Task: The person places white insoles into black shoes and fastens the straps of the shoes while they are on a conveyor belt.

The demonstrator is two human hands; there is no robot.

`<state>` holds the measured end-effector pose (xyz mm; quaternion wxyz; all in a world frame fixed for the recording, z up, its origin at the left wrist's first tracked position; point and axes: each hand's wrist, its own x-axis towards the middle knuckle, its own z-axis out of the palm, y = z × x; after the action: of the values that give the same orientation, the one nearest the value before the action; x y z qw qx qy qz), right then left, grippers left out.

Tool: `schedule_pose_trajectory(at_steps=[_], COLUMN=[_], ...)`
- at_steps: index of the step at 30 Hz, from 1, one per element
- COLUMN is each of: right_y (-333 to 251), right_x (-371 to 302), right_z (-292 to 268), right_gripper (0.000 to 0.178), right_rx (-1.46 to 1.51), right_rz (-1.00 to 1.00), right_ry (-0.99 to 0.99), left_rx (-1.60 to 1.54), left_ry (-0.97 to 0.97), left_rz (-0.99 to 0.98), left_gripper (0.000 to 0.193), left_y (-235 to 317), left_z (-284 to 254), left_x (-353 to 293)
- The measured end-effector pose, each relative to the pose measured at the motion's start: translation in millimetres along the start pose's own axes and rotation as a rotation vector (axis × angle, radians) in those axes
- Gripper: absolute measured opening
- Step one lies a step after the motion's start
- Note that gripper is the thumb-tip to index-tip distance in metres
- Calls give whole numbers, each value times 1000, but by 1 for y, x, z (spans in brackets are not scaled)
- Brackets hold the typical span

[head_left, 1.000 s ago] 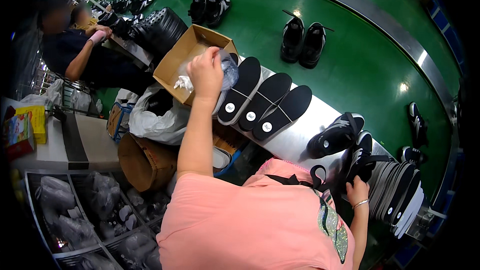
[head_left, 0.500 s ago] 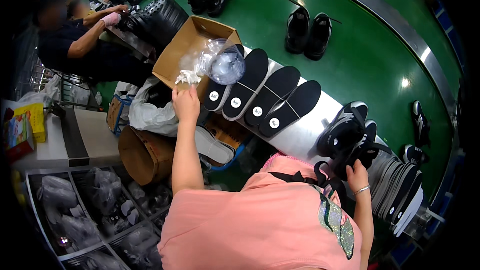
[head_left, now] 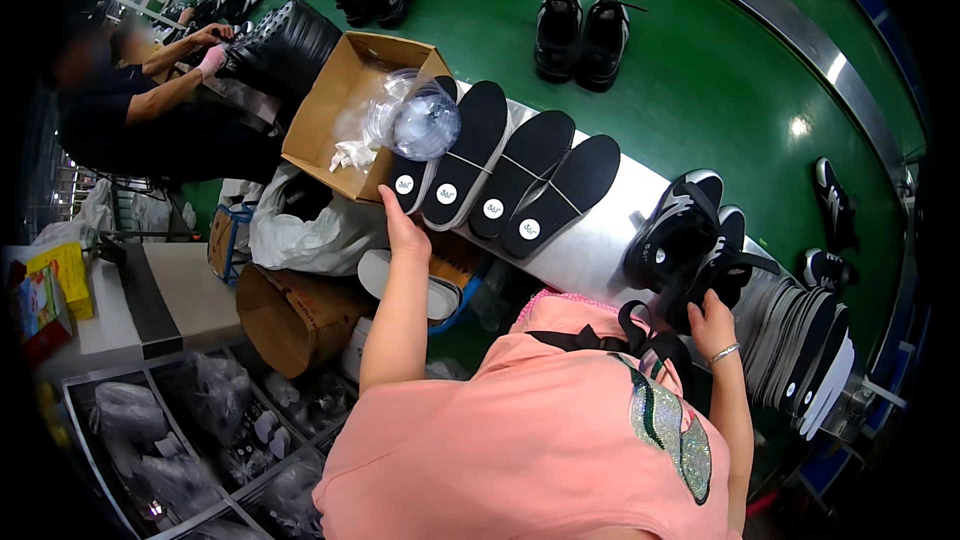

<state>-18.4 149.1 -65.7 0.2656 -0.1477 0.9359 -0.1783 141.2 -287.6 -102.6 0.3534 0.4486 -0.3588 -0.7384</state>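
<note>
My left hand [head_left: 405, 232] is by the near corner of a cardboard box [head_left: 345, 183], next to the heel of the leftmost black insole [head_left: 408, 178]. One finger stretches out along the insole's edge; the others are partly hidden, and I see nothing held. More black insoles [head_left: 545, 165], strapped in bundles with round white labels, lie side by side along the metal bench. My right hand [head_left: 713, 322] grips the near one of two black-and-silver sneakers [head_left: 722, 275]. Its mate [head_left: 672, 230] stands close beside it on the bench.
Clear plastic balls [head_left: 425, 125] and crumpled white paper [head_left: 352, 155] lie in the box. Stacked insoles [head_left: 785, 340] stand at right. Shoe pairs [head_left: 580, 35] rest on the green belt [head_left: 700, 70] beyond. A co-worker [head_left: 150, 110] sits at far left. A divided rack [head_left: 150, 368] holds plastic-wrapped items.
My left hand has moved from the box's front wall rightward to the leftmost insole. My right hand stays on the near sneaker. The whole view has shifted slightly.
</note>
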Motion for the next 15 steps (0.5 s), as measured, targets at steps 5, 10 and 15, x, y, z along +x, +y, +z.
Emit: schedule_pose_trajectory(at_steps=[5,10,15], right_y=[-3,-2,-1], right_x=[-2,-1,1], right_z=[1,2,1], right_gripper=[23,23,23], right_rx=[-31,-26,36], right_rz=[-27,-22,-7], right_ry=[43,33,-11], left_rx=[-4,163,126], left_ry=[122,417,427], left_rz=[122,136,172], left_gripper=[68,79,76], left_y=[-5,-15,-8], left_z=[16,24,26], left_x=[5,20,15])
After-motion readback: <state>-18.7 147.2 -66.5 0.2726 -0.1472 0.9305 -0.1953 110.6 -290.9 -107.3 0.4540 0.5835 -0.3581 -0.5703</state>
